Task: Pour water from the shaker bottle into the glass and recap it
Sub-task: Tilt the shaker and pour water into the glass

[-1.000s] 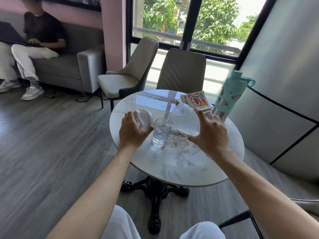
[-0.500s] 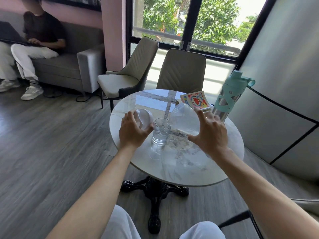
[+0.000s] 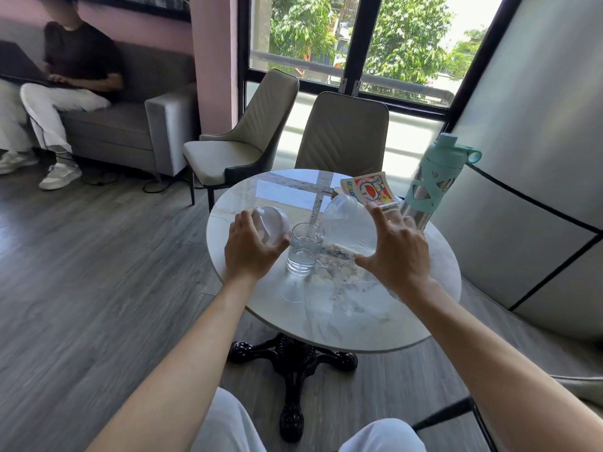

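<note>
A clear shaker bottle is tipped on its side in my right hand, its mouth at the rim of a small clear glass. The glass stands on the round marble table and holds some water. My left hand, just left of the glass, grips the bottle's translucent white cap. The cap is off the bottle. My fingers hide the lower part of the bottle.
A teal and steel water bottle and a colourful comic book sit at the table's far right. Two beige chairs stand behind the table. A person sits on a grey sofa at the far left.
</note>
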